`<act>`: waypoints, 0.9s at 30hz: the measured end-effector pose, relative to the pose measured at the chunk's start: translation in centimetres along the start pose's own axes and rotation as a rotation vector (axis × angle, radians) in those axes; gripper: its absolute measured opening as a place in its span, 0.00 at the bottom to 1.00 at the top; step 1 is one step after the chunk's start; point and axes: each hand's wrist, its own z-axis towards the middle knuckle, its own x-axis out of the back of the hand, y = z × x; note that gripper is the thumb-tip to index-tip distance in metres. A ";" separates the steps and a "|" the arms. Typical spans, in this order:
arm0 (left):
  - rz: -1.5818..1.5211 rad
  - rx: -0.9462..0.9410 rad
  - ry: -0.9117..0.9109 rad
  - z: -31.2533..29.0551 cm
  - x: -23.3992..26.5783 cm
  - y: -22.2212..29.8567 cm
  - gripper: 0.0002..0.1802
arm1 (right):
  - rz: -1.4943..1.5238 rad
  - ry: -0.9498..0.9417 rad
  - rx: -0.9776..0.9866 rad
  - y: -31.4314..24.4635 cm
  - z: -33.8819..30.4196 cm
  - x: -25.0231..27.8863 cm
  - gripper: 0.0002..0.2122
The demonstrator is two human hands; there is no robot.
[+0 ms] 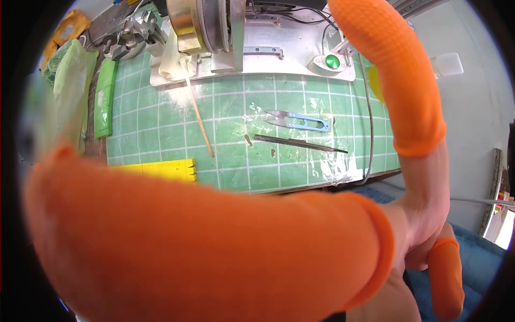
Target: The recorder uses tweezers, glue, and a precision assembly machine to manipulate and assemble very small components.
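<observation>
My right hand (416,220) is very close to the camera and covers much of the lower and right side of the view. Orange finger covers sit on its fingers. One covered finger stretches large and blurred to the left, another points up, and a third hangs down at the lower right. The fingers are spread apart, and nothing shows between them. Beyond the hand, blue thread snips (306,122) lie on a green gridded mat (230,115). Dark metal tweezers (300,143) rest just nearer. My left hand is out of view.
A metal machine base with a green button (332,61) and a round wheel (188,24) stands at the back. A thin wooden stick (199,118) leans from it onto the mat. A yellow strip (166,169) is partly hidden by a finger. A grey cable (369,112) runs down the right.
</observation>
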 end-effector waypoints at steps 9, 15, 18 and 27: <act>0.200 -0.212 -0.164 -2.4 -8.6 8.7 0.14 | 0.338 -0.129 0.249 -1.2 -50.5 4.0 0.35; 0.265 0.201 0.854 -3.4 -7.5 12.9 0.11 | 0.511 -0.365 0.089 -1.4 -10.4 0.1 0.39; 0.308 -0.464 0.145 -5.5 2.3 9.7 0.14 | 0.550 -0.410 0.097 -0.5 -2.7 -2.8 0.40; 1.976 -0.633 1.059 -23.3 21.8 21.7 0.20 | -1.183 -0.412 0.507 5.1 1.1 -6.9 0.28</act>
